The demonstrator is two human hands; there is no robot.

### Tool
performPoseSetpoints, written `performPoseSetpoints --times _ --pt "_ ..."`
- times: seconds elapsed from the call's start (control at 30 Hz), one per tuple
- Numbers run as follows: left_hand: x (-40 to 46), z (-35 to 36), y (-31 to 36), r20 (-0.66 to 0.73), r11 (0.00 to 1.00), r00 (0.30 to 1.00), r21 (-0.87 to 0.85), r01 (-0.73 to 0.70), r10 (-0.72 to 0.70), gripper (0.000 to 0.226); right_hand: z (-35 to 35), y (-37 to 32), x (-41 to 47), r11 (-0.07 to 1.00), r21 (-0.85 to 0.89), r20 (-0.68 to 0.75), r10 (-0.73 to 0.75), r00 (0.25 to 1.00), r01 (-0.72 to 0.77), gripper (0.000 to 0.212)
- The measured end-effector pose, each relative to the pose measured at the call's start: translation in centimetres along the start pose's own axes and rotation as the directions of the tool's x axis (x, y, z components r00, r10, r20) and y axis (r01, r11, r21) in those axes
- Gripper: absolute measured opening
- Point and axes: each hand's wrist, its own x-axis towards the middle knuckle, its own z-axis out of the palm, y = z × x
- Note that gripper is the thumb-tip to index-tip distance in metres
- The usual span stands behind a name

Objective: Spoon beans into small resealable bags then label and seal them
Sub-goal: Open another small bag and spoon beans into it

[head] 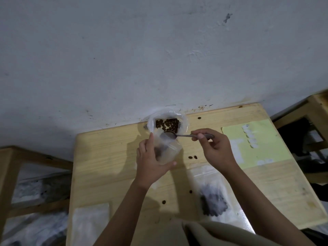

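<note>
1. Across the upper half of the frame you see a grey-white plastered wall (159,50), scuffed and stained.
2. At lower centre stands a pale wooden table (110,157).
3. Wooden frames flank it: lower left (10,167), upper right (317,110).

brown beans (167,125), pale yellow sheet (257,144), silver spoon (170,135)

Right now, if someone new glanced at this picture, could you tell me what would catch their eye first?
Probably the two hands at the middle of the wooden table: the left hand holds a small clear bag open, while the right hand pinches a spoon over its mouth. Just behind sits an open bag of brown beans, with stray beans scattered on the table.
</note>
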Motion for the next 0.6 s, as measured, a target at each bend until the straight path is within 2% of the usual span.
performPoseSetpoints --times 0.07,0.2,0.43,0.6 --pt "0.0 0.1 -0.3 -0.008 1.0 1.0 -0.017 0.019 -0.02 0.125 0.1 0.0 0.6 0.999 0.002 -0.068 -0.034 0.997 0.035 0.018" --pt "0.1 0.0 -0.8 -0.007 0.999 0.999 -0.041 0.031 -0.032 0.124 0.9 1.7 2.3 0.999 -0.035 -0.202 -0.015 0.979 0.008 0.018" --pt "0.7 0.1 -1.0 0.044 0.996 0.999 -0.087 -0.006 0.01 0.123 3.9 6.2 3.3 0.961 -0.277 -0.228 -0.078 0.97 0.012 0.02" --pt "1.3 0.0 -0.9 0.063 0.995 0.998 -0.101 -0.017 0.023 0.124 6.4 6.8 3.8 0.981 -0.068 -0.281 0.158 0.947 -0.184 0.02"
